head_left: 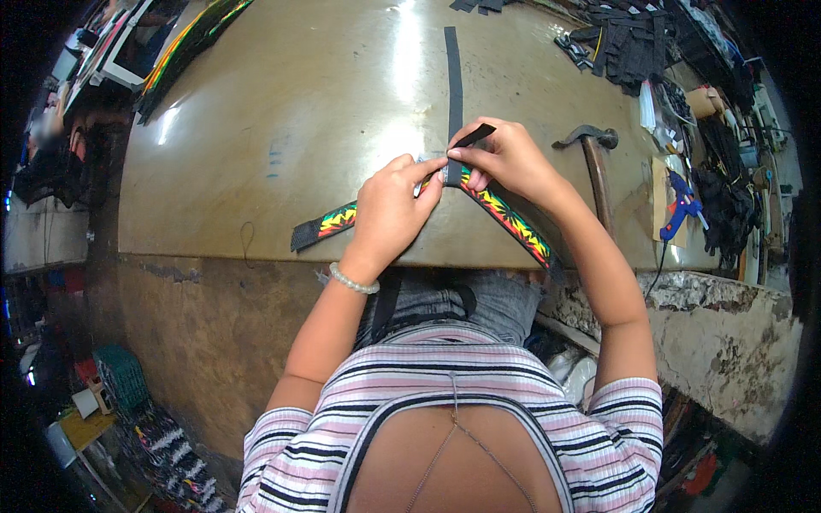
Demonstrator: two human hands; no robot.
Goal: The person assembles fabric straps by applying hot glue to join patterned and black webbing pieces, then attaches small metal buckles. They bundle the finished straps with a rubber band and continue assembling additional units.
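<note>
A strap with a red, yellow and green leaf-like pattern [506, 220] lies bent on the table, its two arms spreading toward the near edge and ending in black. My left hand [392, 205] is closed on this strap near its bend, thumb and forefinger pinching there. A flat black strip [453, 81] runs from the bend straight away from me across the table. My right hand [516, 161] pinches the black strip where it crosses the strap, and a short black end sticks up past the fingers. My fingertips nearly meet, and partly hide the crossing.
Right of my hands lies a hammer [596, 175] on the tabletop [282, 111]. Farther right is a blue glue gun [682, 205], its cord hanging over the edge. Black strips [629, 47] are heaped at the far right. Long colourful straps [184, 56] lie at the far left.
</note>
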